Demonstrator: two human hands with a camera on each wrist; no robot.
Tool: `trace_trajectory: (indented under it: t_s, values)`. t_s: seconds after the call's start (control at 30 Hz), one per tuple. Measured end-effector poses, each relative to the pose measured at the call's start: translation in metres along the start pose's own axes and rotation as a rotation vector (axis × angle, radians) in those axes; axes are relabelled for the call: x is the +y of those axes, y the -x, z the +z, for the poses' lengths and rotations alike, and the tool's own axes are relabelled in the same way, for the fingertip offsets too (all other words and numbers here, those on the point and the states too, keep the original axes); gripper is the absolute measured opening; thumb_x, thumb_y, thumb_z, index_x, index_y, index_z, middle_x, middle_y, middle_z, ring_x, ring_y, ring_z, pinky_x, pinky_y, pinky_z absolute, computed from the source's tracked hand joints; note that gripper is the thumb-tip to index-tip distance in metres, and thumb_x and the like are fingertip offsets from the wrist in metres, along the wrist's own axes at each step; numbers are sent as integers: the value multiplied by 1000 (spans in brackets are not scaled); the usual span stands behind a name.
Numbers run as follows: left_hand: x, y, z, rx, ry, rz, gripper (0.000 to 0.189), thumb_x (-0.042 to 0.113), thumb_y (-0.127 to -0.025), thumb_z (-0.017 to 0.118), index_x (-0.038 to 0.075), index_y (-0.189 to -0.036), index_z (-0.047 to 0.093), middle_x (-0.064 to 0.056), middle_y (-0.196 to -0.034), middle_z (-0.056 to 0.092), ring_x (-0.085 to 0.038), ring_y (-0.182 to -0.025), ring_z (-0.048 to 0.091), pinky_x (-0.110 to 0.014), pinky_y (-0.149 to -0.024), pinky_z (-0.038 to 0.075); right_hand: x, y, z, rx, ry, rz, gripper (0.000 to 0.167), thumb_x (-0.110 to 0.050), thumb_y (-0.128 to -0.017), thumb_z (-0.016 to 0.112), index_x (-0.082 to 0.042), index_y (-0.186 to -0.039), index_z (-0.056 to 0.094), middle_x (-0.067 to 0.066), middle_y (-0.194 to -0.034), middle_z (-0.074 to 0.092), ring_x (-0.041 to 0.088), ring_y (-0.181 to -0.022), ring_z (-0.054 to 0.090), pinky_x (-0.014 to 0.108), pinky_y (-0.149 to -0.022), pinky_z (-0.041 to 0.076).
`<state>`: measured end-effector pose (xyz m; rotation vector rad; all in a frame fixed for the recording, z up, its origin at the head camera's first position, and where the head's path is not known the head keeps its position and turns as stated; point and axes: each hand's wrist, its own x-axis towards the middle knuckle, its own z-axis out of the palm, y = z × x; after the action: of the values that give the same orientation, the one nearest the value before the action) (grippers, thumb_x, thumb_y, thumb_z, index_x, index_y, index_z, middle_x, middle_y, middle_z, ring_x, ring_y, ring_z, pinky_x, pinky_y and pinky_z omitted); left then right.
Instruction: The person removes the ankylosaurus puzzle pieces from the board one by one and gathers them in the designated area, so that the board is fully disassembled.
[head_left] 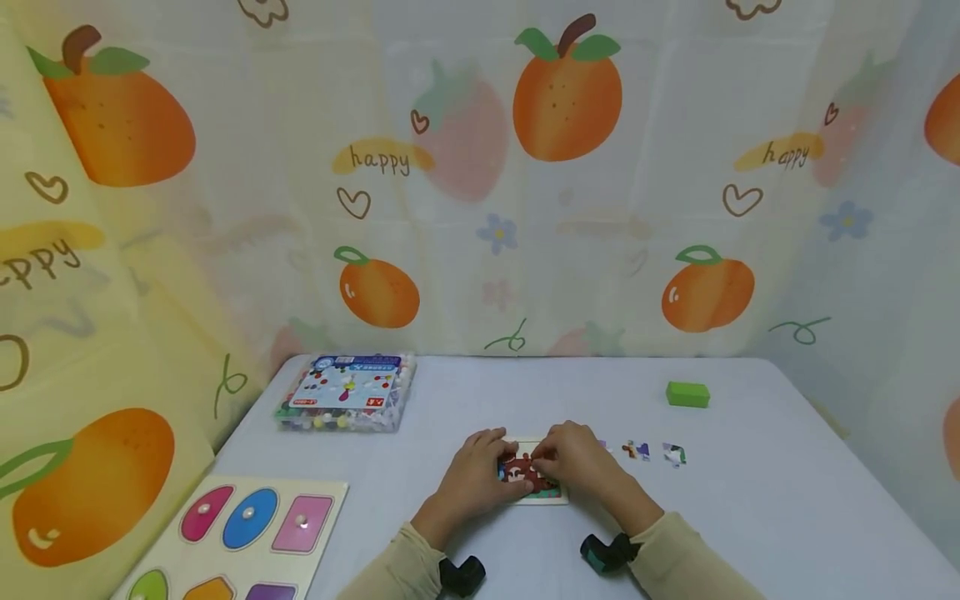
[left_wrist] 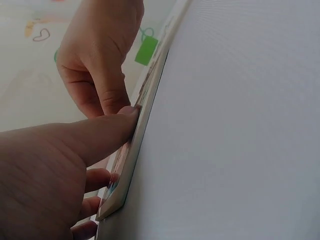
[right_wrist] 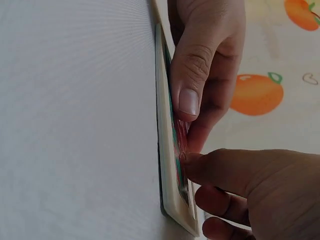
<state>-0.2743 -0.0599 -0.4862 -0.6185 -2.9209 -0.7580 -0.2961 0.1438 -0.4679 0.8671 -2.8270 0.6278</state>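
A small framed jigsaw puzzle (head_left: pixel 550 501), with a brown figure in its picture, lies flat on the table. My left hand (head_left: pixel 472 479) holds it from the left, thumb over the near part and fingers along the far left. In the left wrist view the left thumb (left_wrist: pixel 117 125) presses on the picture. Over the puzzle's right side, my right hand (head_left: pixel 585 460) pinches what looks like a small brown puzzle piece at the picture; the fingers mostly hide it. The right thumb (right_wrist: pixel 197 162) touches the picture surface in the right wrist view.
Loose puzzle pieces (head_left: pixel 636 451) lie right of the right hand, one (head_left: pixel 674 454) farther out. A green block (head_left: pixel 687 395) stands at the back right. At the back left is a clear box of beads (head_left: pixel 345 393); a knobbed shape board (head_left: pixel 337 508) lies at the front left.
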Motion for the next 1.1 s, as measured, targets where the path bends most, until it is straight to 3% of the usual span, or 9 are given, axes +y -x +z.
trace_trajectory:
  t_s: [0.23,0.57,0.7,0.83,0.97,1.1]
  values:
    - [-2,-3,-1,-16,5,7,70,59,-79,73,16,-133,63,-7,-147,46,-30,-138,36,-49,-108,33,-4,0,-1,61,33,6,4,-23,-78,80,-20,-76,78,-16,-69,54,7,-67,44,28,-62,38]
    - [-2,-3,-4,-103,-3,-16,78,60,-81,70,14,-143,53,-9,-154,37,-35,-142,29,-52,-110,29,-7,-1,-3,118,61,-13,5,-23,-75,80,-22,-73,76,-13,-72,58,9,-69,47,33,-68,42]
    - [-2,-3,-5,-115,14,-16,80,60,-82,70,12,-143,51,-9,-154,36,-34,-143,26,-51,-113,23,-8,-1,-12,96,41,53,6,-26,-76,80,-22,-76,76,-14,-75,59,9,-73,48,34,-71,42]
    - [-3,-4,-6,-103,22,-33,83,62,-79,70,13,-143,52,-8,-155,35,-33,-143,26,-52,-112,25,-4,2,-35,68,-32,127,5,-23,-78,81,-20,-80,77,-13,-75,59,10,-73,50,34,-70,43]
    - [-3,-3,-5,-114,46,-31,82,61,-79,71,12,-142,53,-9,-154,36,-33,-143,26,-52,-113,23,10,18,-58,26,-93,192,4,-17,-79,80,-18,-80,76,-11,-72,59,11,-69,50,30,-63,45]
    - [-4,-1,-4,-115,50,-11,81,59,-81,70,10,-143,52,-10,-154,36,-33,-143,26,-50,-114,20,31,40,-69,-25,-79,251,6,-15,-78,80,-18,-78,74,-10,-70,58,12,-68,50,28,-59,45]
